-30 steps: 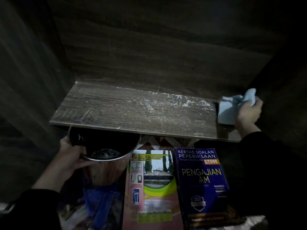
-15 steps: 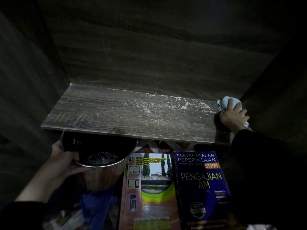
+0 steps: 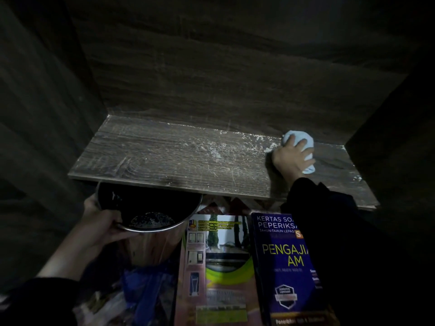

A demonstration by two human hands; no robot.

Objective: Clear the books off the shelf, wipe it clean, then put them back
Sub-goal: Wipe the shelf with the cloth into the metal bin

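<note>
The right hand [image 3: 292,158] lies palm down on the shelf [image 3: 164,156], toward its right end and close to the back wall. Its fingers are spread and curved over a balled pale-blue cloth [image 3: 297,136], gripping the wad and pressing it onto the board. Cloth shows past the fingertips and below the little finger. The wrist runs back toward the camera in a black sleeve [image 3: 329,220] that crosses the shelf's front edge.

The left hand [image 3: 103,227] is low, under the left part of the front edge. It grips the rim of a metal bin [image 3: 150,250], thumb hooked over the lip and fingers round the outside. The bin's mouth sits just beneath the shelf edge, and pale specks lie in its dark bottom.

White dust [image 3: 211,149] streaks the board from its middle up to the right hand's thumb. The stretch to the right of the hand looks darker, with a few flecks at the front corner.

No books stand on the shelf. Two lie flat below it, side by side: a pink one [image 3: 219,267] and a blue one [image 3: 280,267], the blue partly under the right sleeve. A blue bag [image 3: 148,290] lies below the bin.

A second ago the right hand held the cloth loosely bunched at the shelf's right front edge. Half a second ago it was down in the far right back corner. It has since slid left along the back to the edge of the dust. The left hand and bin hold the same place, and the books have not moved.
</note>
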